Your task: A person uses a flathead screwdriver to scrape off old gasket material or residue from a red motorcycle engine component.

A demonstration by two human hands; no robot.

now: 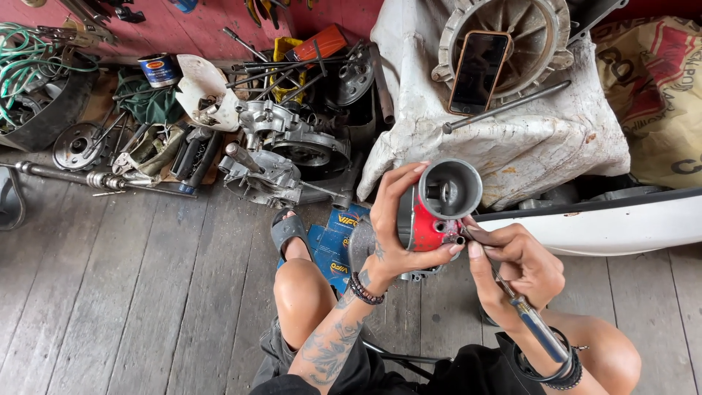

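Red and grey metal fills your left hand (pixel 398 219): a carburettor (pixel 433 212) held up above your lap, between your knees, over the grey plank floor (pixel 146 292). Its long axis runs roughly from lower left to upper right in the head view, with the wide round throat opening toward the upper right and tipped up at the camera, so you look partly down the bore; the red-painted side faces you and the right. Your left fingers wrap over the top of the body and your thumb closes under its lower edge, so that hand is clamped firmly round the part. Your right hand (pixel 515 267) sits just to the right and a little below, touching the carburettor's lower right corner, its fingers pinched together round the shaft of a screwdriver (pixel 528 314). That tool's blue and yellow handle slants down to the right along your wrist, and its tip points up-left into a small port on the red face. Beyond your hands, a white sack-covered bundle (pixel 512 139) carries a round alloy casing (pixel 512 36), a dark phone (pixel 479 69) lying in it, and a long steel rod (pixel 504 107). To the left lie engine case halves (pixel 281 157), a small tin (pixel 158 69), a green hose (pixel 22 51) and loose tools. A blue carton (pixel 333 238) rests under the carburettor by your sandalled foot (pixel 289 230), and a white panel (pixel 607 223) runs off to the right.
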